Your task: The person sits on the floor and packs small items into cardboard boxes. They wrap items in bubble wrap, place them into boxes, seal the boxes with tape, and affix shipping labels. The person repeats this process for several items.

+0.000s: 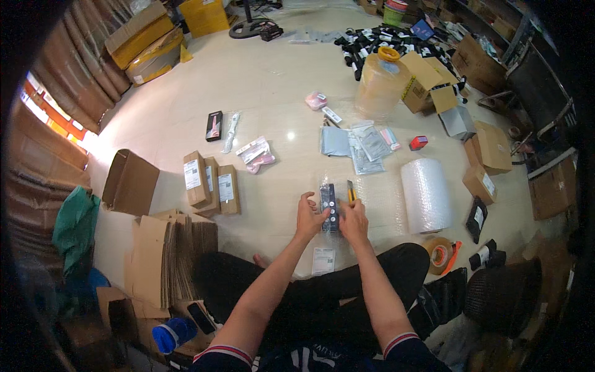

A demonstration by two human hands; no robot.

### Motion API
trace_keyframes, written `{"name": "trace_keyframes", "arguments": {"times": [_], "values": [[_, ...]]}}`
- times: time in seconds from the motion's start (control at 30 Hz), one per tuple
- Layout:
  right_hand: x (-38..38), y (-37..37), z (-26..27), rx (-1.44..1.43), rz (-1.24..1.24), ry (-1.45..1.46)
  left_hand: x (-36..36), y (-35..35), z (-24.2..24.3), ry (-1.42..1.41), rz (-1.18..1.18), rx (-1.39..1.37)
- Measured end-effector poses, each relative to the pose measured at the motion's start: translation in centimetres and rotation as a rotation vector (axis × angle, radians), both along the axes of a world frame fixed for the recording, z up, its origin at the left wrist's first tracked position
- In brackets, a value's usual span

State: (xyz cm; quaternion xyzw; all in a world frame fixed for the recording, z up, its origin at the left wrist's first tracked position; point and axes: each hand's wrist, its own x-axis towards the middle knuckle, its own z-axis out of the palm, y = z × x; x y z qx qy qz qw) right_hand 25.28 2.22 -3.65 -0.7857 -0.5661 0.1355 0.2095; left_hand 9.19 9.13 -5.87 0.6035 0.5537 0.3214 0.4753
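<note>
A narrow dark box (pixel 331 204) lies upright in the view on bubble wrap (pixel 379 204) on the floor. My left hand (pixel 310 216) is at the box's left side, its thumb on the box and the other fingers spread. Close to the right edge is my right hand (pixel 353 221), its fingers curled around a yellow utility knife (pixel 352 191) whose blade end points away from me. The wrap's sheet runs right to a large bubble wrap roll (pixel 426 195). Nearer my legs lies a white printed label (pixel 323 261).
Several labelled cardboard boxes (pixel 197 179) and a stack of flat cardboard (pixel 153 255) stand at left. Grey plastic mailers (pixel 335 142) lie ahead. At right are a tape roll (pixel 439 255) and a small red box (pixel 418 142); a big wrapped jar (pixel 381 86) stands farther off.
</note>
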Motion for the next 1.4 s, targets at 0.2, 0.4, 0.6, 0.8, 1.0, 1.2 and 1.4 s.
{"name": "trace_keyframes", "arguments": {"times": [0.2,0.4,0.6,0.8,1.0,1.2,1.4], "values": [[3.9,0.7,0.0,-0.196,-0.128,0.062,6.0,-1.2,1.0,0.306,0.095,-0.113],[9.2,-0.3,-0.2,-0.138,-0.414,-0.07,7.8,-1.6,2.7,0.432,0.083,-0.204],[3.5,1.1,-0.3,0.184,0.059,-0.142,2.5,-0.1,2.2,0.531,0.181,-0.154],[-5.9,3.9,-2.0,-0.075,-0.004,0.484,-0.6,0.3,0.1,0.593,0.173,-0.098],[-4.7,4.5,-2.9,-0.019,-0.008,0.314,-5.6,2.2,0.2,0.083,-0.157,-0.139],[-4.7,5.1,-2.9,-0.082,-0.267,0.364,-5.4,2.2,0.8,-0.029,-0.117,-0.066],[-2.5,4.6,-2.5,-0.107,0.075,0.263,-3.2,1.3,1.6,0.016,-0.155,0.04]]}}
